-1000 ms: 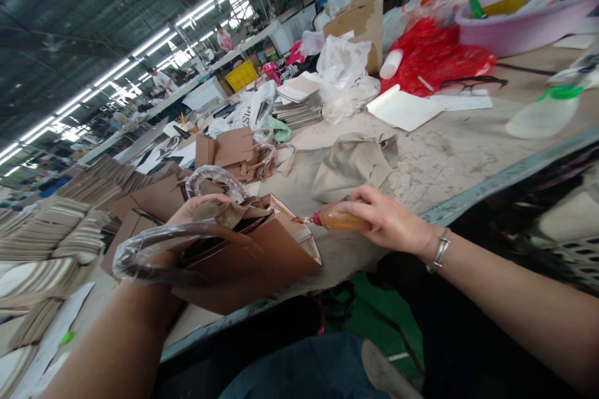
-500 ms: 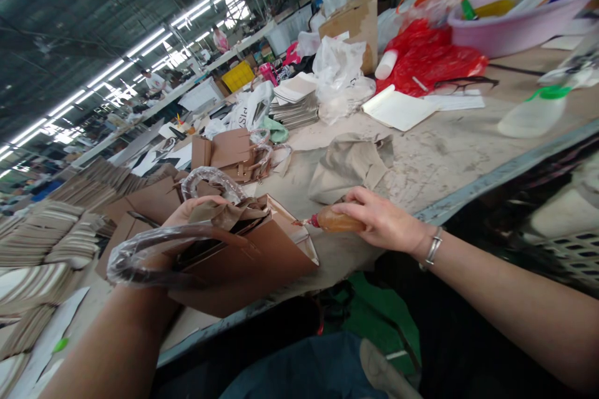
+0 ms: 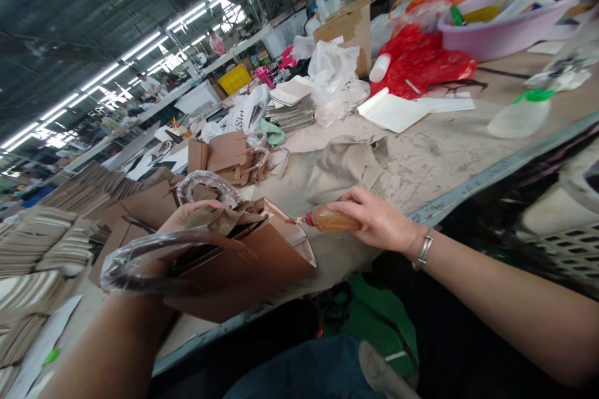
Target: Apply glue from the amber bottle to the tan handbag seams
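My left hand [image 3: 187,217] grips the top of a tan-brown handbag [image 3: 248,262] at the table's near edge. The bag's two handles [image 3: 140,255] are wrapped in clear plastic, and crumpled brown paper shows in its opening. My right hand [image 3: 377,221], with a metal bracelet on the wrist, holds a small amber glue bottle [image 3: 330,219]. The bottle's red nozzle points left and meets the bag's right end panel.
More brown bags [image 3: 229,156] and stacks of cut panels [image 3: 56,243] lie to the left. A beige cloth [image 3: 346,165], white sheet stacks [image 3: 292,106], plastic bags, glasses [image 3: 456,85], a green-capped bottle [image 3: 517,118] and a lilac basin [image 3: 505,34] crowd the table [image 3: 449,156]. People work far back.
The view has drifted slightly, so everything sits a little to the left. Both hands keep the same hold, with the nozzle still at the bag's end panel.
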A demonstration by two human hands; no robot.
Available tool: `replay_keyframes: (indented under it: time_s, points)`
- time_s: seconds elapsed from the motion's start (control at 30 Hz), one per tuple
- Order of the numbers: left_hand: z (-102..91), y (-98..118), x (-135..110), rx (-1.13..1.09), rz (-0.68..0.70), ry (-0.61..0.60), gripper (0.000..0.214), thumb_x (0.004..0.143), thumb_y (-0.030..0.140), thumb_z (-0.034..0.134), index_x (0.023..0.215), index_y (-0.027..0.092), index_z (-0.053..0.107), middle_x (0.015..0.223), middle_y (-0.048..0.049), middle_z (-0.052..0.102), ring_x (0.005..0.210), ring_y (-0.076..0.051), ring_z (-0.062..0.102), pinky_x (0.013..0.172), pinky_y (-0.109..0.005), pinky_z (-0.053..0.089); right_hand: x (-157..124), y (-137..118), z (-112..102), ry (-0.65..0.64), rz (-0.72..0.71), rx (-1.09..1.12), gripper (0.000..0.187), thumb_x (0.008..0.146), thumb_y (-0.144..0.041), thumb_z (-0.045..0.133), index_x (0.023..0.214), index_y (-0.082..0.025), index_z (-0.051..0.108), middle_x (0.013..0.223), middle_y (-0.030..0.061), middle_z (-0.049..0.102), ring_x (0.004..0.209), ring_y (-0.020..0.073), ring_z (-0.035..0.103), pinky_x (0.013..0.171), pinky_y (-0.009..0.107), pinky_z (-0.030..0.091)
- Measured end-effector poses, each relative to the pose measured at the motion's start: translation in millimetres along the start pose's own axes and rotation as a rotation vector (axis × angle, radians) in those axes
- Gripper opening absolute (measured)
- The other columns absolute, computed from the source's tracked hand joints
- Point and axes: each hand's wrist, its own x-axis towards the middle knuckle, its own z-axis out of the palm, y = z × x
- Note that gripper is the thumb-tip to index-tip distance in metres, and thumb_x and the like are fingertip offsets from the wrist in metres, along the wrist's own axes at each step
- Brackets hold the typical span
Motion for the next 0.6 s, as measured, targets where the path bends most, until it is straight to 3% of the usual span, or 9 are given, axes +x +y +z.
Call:
replay_keyframes:
  time_s: [0.27,0.5,0.6]
  points:
    - [-6.0,-3,6,0.033,-0.037,-0.051,0.034,0.049,0.021,0.092,0.080,0.018,0.081,0.080,-0.0060,0.080,0.068,-0.021,0.073,0.067,-0.025,0.058,-2,8,7,-0.125,0.019,0.019,0.057,0.072,0.004,0.056,0.124,-0.019,0.065,0.102,0.0086,0.055,0.093,0.0209,0.055,0.083,0.033,0.052]
    - [1.0,0,-1,0.065,-0.064,-0.045,0.033,0.048,0.010,0.088,0.078,0.023,0.083,0.077,-0.0028,0.080,0.069,-0.020,0.073,0.069,-0.024,0.059,1,2,5,-0.022,0.018,0.046,0.066,0.070,0.005,0.055,0.131,-0.019,0.061,0.108,0.0097,0.054,0.097,0.0208,0.057,0.085,0.033,0.053]
    - [3.3,-1,-3,0.058,-0.096,-0.072,0.032,0.051,0.012,0.088,0.081,0.025,0.083,0.081,-0.0037,0.081,0.070,-0.021,0.074,0.069,-0.026,0.059,3,4,7,-0.067,0.050,0.025,0.063,0.071,0.005,0.056,0.129,-0.020,0.062,0.109,0.0098,0.056,0.098,0.0212,0.058,0.087,0.034,0.053]
